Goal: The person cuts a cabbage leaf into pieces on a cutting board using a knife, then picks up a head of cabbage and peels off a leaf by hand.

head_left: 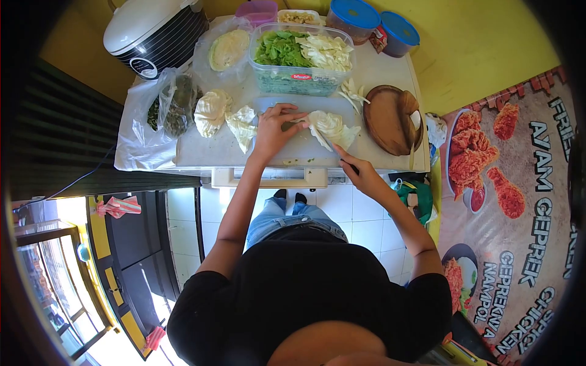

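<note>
My right hand (357, 171) is closed round the dark handle of a knife (329, 144), whose blade lies against a piece of cabbage (334, 129) on a pale cutting board (287, 146). At the left edge of that cabbage is my left hand (278, 125), its fingers bent and pointing right; the fingertips touch the leaves. Left of my left hand lie a loose cabbage leaf (242, 127) and a larger cabbage chunk (211, 113). Behind the board stands a clear tub (299, 82) holding green leaves and shredded cabbage.
Cabbage shreds (352, 94) lie beside a round wooden mortar (383, 122) on the right. Plastic bags (146, 143) and a rice cooker (159, 33) occupy the left. Blue-lidded containers (354, 13) stand at the back, near a purple bowl (256, 11).
</note>
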A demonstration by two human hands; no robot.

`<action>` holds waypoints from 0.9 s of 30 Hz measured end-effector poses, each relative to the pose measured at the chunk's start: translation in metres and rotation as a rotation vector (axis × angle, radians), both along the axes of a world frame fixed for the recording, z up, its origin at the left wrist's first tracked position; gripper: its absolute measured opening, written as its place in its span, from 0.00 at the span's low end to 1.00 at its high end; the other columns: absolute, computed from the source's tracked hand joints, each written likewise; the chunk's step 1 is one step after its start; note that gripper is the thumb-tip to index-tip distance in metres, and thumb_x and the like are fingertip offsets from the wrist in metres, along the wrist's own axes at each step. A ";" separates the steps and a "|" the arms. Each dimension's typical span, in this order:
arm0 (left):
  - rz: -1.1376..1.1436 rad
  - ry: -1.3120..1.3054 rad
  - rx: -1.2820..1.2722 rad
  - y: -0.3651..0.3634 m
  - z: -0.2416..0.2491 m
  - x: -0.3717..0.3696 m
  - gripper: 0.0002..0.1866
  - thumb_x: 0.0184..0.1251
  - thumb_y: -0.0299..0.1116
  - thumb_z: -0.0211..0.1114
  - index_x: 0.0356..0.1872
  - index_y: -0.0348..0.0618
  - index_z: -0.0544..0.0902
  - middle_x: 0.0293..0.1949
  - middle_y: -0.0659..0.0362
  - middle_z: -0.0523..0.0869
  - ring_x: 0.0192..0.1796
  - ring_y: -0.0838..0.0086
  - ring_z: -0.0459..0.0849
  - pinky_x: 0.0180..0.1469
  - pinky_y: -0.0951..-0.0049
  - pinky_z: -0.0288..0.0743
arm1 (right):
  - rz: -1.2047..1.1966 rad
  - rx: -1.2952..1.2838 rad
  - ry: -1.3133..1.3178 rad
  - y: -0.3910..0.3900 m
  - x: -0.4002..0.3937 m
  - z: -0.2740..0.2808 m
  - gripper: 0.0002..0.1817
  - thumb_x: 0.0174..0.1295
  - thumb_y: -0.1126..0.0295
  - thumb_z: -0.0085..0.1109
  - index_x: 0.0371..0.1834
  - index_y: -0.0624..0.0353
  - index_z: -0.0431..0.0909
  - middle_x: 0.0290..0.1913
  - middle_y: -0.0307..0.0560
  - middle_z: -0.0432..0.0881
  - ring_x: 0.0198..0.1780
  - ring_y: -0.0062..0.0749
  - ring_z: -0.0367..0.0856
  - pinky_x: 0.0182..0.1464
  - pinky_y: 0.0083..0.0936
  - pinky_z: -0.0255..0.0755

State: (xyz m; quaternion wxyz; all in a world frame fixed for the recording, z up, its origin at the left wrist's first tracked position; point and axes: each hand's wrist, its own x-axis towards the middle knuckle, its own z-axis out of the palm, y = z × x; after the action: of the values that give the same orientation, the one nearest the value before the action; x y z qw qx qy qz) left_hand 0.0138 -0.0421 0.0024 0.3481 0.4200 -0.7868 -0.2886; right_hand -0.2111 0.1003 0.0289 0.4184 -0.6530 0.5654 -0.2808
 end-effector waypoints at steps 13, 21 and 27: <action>0.146 -0.165 -0.093 0.013 0.009 -0.011 0.40 0.36 0.55 0.79 0.57 0.55 0.80 0.53 0.61 0.78 0.56 0.62 0.76 0.59 0.60 0.65 | -0.110 -0.099 -0.035 -0.013 0.031 -0.015 0.26 0.71 0.71 0.46 0.73 0.47 0.61 0.37 0.61 0.82 0.33 0.41 0.80 0.45 0.27 0.73; 0.177 -0.219 0.007 0.009 0.009 -0.014 0.42 0.37 0.54 0.79 0.60 0.58 0.78 0.56 0.60 0.77 0.60 0.61 0.73 0.62 0.60 0.63 | -0.190 -0.076 0.049 -0.009 0.037 -0.008 0.26 0.70 0.72 0.47 0.72 0.45 0.64 0.31 0.64 0.79 0.30 0.49 0.80 0.40 0.32 0.73; 0.179 -0.196 -0.029 0.009 0.005 -0.014 0.42 0.36 0.54 0.79 0.60 0.56 0.78 0.56 0.62 0.77 0.58 0.63 0.74 0.61 0.60 0.62 | -0.208 0.054 0.101 0.022 0.026 0.006 0.26 0.70 0.72 0.48 0.71 0.44 0.64 0.31 0.62 0.79 0.31 0.49 0.81 0.40 0.31 0.73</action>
State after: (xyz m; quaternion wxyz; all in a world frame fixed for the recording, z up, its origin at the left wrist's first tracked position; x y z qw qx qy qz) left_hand -0.0001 -0.0332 0.0077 0.2998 0.5097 -0.7805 -0.2026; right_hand -0.1849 0.1226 0.0354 0.3754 -0.5928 0.6575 -0.2743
